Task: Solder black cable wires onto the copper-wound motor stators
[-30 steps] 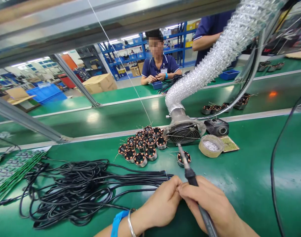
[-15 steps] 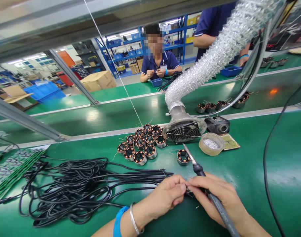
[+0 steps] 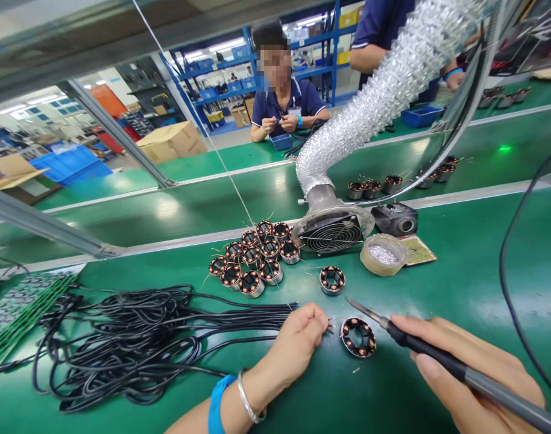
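Glossy green tabletop (image 3: 474,265), roomiest to your right

Your curled left hand (image 3: 300,337) is at the tips of limp, round black cables (image 3: 135,343); whether it pinches one is hidden. Your right hand (image 3: 478,361) grips a black-and-grey pencil-shaped soldering iron (image 3: 438,358). Between them lies a silver metal ring with copper coils (image 3: 361,351), probably dense and rigid, windings delicate: take the smooth outer wall. Similar clustered rings (image 3: 251,263) and a grey metal rail (image 3: 185,240) limit movement farther back.

A silver duct (image 3: 366,111) bends toward the far edge of the green tabletop (image 3: 474,265); beyond, blue shelving (image 3: 311,73) rises behind a navy-shirted co-worker (image 3: 309,97).
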The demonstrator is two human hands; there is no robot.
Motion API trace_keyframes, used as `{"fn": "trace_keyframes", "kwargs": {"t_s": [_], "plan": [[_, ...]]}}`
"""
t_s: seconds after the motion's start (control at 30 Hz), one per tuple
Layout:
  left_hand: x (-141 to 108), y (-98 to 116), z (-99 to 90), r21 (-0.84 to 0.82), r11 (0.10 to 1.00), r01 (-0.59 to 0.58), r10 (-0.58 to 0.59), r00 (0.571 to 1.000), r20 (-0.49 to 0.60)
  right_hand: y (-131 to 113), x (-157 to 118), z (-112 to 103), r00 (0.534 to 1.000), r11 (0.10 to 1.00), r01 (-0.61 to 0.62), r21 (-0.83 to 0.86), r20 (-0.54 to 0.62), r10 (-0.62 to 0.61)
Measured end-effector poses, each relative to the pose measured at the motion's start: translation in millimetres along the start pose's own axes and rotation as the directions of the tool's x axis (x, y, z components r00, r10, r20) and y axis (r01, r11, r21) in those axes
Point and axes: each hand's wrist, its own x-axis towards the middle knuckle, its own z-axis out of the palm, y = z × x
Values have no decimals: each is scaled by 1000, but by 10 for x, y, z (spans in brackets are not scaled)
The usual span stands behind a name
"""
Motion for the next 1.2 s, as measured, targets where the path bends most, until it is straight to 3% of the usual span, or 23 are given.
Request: {"fn": "trace_keyframes", "kwargs": {"t_s": [0.3, 0.57, 1.2], "plan": [[39, -49, -34, 37, 998, -54, 54, 998, 11, -13, 14, 139, 996, 996, -71, 45, -54, 73], [46, -84, -47, 52, 995, -84, 83, 996, 31, -55, 5, 215, 970, 967, -221, 128, -72, 231], [63, -127, -65, 74, 992, -102, 99, 994, 50, -98, 26, 235, 988, 985, -150, 90, -32, 153]]}}
